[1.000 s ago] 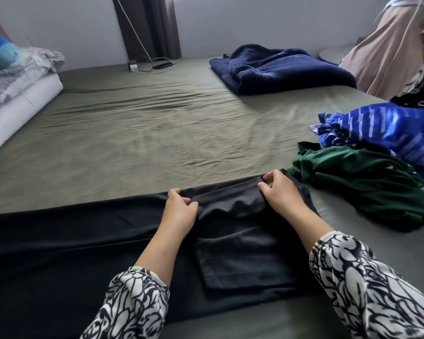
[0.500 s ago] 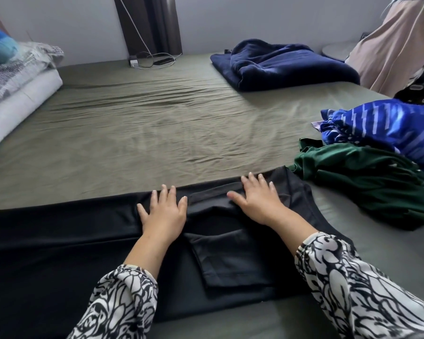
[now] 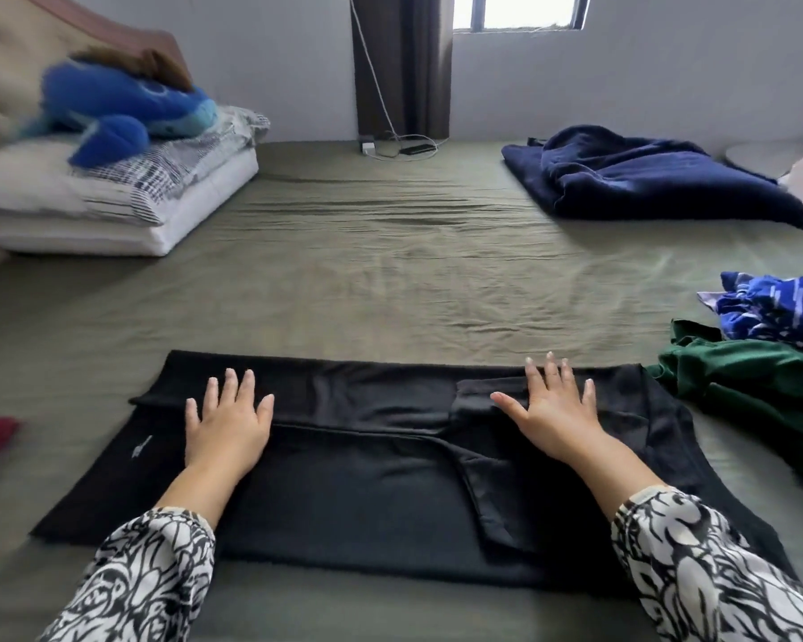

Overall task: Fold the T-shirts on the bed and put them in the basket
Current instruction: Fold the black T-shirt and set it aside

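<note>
A blue plush toy (image 3: pixel 126 108) lies on stacked pillows (image 3: pixel 112 210) at far left; a navy blanket (image 3: pixel 645 178) sits far right, a phone (image 3: pixel 416 149) with charger cable (image 3: pixel 376 85) beside the curtain (image 3: pixel 402 62).

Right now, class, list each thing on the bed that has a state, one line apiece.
Black T-shirt: partly folded, lying flat.
Left hand: open, pressing the shirt.
Right hand: open, pressing the shirt.
Green T-shirt: crumpled, unfolded.
Blue striped T-shirt: crumpled, unfolded.
Navy blanket: loosely folded.
</note>
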